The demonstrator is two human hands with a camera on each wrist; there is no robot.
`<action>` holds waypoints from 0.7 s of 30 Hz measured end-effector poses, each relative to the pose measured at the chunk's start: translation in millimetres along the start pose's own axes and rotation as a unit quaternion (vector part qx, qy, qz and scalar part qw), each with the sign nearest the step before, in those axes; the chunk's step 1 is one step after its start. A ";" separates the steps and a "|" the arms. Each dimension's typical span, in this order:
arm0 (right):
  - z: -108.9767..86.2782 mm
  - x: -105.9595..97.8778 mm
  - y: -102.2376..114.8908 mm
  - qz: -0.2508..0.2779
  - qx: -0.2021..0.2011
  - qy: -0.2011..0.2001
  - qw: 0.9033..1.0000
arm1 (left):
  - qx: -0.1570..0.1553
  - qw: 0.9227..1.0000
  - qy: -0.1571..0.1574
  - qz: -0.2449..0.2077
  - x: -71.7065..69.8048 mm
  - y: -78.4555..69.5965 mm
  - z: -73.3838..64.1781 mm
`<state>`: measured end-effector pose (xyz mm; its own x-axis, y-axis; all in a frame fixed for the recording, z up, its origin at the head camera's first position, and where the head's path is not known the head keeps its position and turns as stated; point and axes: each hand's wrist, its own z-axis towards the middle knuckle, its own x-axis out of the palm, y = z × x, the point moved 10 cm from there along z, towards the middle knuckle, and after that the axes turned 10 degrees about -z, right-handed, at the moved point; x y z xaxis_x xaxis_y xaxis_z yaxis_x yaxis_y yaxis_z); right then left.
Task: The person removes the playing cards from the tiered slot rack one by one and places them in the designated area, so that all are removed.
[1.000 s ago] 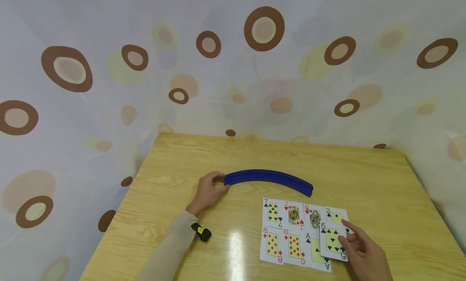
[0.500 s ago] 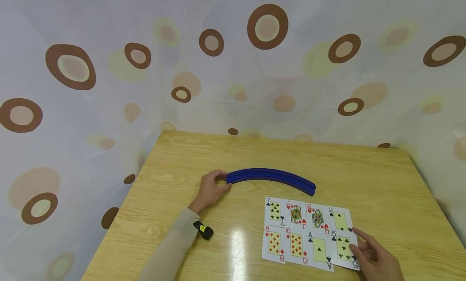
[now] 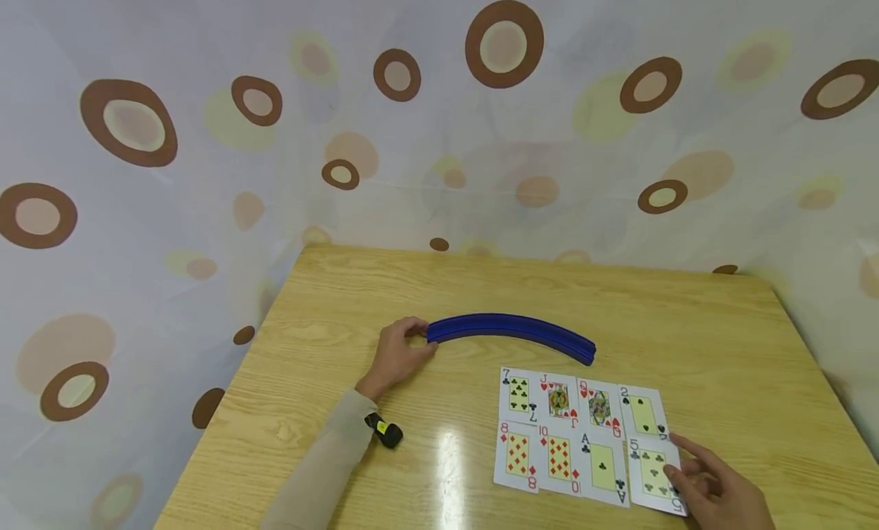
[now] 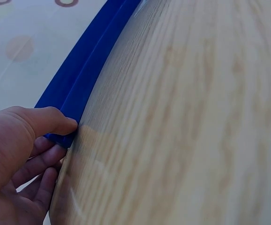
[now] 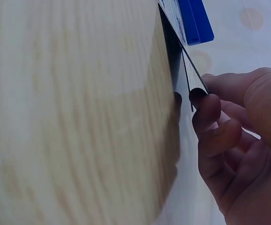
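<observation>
My left hand point(image 3: 397, 353) pinches the left end of a curved blue playing-card holder point(image 3: 511, 326) lying on the table. In the left wrist view the thumb is on one side of the holder point(image 4: 86, 70) and the fingers are at its end. At the lower right, my right hand point(image 3: 724, 492) pinches the right edge of the five of clubs point(image 3: 648, 469). This card sits right of the ace of clubs point(image 3: 604, 467) and below the two of spades point(image 3: 643, 412). Seen edge-on in the right wrist view, the five's held edge is raised off the table.
Face-up cards lie in two rows, including the seven of clubs point(image 3: 518, 395), jack of hearts point(image 3: 558, 400), queen of hearts point(image 3: 599, 408), eight of diamonds point(image 3: 517, 455) and ten of diamonds point(image 3: 559, 459). The wooden table point(image 3: 343, 286) meets a patterned cloth point(image 3: 412, 149) behind.
The five of clubs, in my right hand, has moved right and toward me, off the cards it partly covered, to the end of the lower row. My left hand stays on the card holder.
</observation>
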<state>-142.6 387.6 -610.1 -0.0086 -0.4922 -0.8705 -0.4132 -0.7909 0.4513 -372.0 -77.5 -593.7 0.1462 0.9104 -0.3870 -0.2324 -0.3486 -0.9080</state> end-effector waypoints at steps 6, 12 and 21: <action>-0.5 -1.5 6.0 -0.005 -0.025 -0.018 1.000 | -0.008 1.000 0.002 -0.005 -0.1 0.2 1.4; 1.3 0.8 -0.6 -0.001 0.012 -0.002 1.000 | -0.008 1.000 -0.002 -0.002 -2.1 0.9 -0.1; 1.6 -1.8 0.7 0.020 0.056 -0.005 0.998 | -0.004 1.000 0.001 -0.005 -1.3 -1.6 -2.0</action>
<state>-144.4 388.6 -608.5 -0.0364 -0.5192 -0.8539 -0.5112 -0.7246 0.4623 -369.9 -78.5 -592.0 0.1495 0.9133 -0.3788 -0.2234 -0.3420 -0.9127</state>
